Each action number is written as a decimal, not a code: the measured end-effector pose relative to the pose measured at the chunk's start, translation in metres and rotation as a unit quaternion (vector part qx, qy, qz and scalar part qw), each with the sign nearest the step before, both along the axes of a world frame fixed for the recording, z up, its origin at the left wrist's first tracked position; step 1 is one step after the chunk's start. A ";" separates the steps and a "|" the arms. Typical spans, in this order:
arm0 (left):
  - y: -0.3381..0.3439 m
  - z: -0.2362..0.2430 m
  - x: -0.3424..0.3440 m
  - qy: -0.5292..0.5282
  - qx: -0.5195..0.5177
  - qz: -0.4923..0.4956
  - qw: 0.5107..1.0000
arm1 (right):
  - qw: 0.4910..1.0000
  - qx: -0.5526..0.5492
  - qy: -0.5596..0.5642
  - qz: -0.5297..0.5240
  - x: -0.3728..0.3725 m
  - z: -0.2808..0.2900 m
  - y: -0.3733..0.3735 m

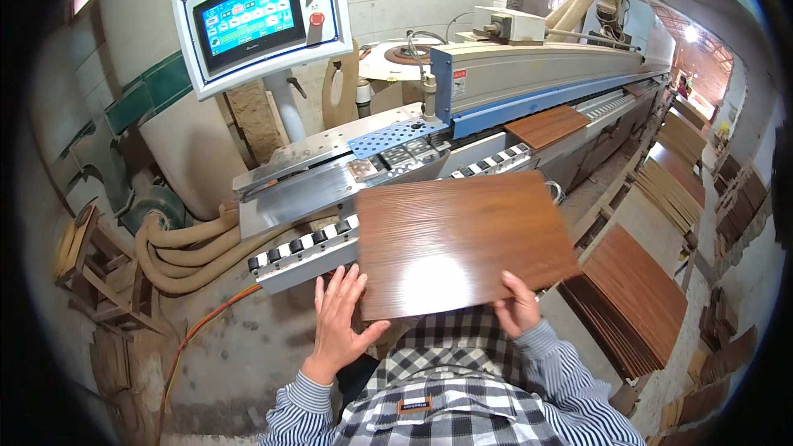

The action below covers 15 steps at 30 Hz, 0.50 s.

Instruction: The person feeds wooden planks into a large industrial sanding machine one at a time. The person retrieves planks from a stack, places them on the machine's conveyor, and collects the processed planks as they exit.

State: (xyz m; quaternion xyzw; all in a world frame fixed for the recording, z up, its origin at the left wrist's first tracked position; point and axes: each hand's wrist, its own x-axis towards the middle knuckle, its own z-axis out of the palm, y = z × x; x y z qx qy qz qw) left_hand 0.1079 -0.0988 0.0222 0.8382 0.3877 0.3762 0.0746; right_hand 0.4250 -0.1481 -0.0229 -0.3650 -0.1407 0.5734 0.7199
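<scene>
Right hand (518,307) grips the near edge of a brown wood-grain panel (462,239) toward its right end, thumb laid on the glossy face and the other fingers seemingly tucked below, a hold that probably steadies the piece while covering little of it. Left hand (339,314) is unclenched, fingers spread by the panel's left edge; whether the fingertips press against it I cannot tell, though the placing would suit keeping that side in line.

The panel lies across a row of black and white rollers (310,243), which show past its left edge and again beyond its far edge; they presumably let a flat piece slide with little drag. Its near edge sits close to the checkered garment (483,413), within easy reach of both arms.

Farther out, a second board (547,126) lies below the long blue-edged beam (541,70). A control screen (252,16) faces this spot, likely for easy reading. To the right, a stack of similar boards (640,297) stands near, perhaps to shorten the reach.
</scene>
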 end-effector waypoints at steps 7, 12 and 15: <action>0.012 -0.025 -0.062 0.044 0.031 0.202 0.978 | 0.975 0.048 0.021 0.214 -0.091 -0.005 0.108; 0.049 -0.030 -0.096 0.019 0.028 0.264 0.964 | 0.955 0.073 -0.006 0.287 -0.108 0.011 0.112; 0.076 -0.029 -0.106 0.004 0.018 0.261 0.965 | 0.944 0.053 -0.163 0.280 -0.083 0.010 0.087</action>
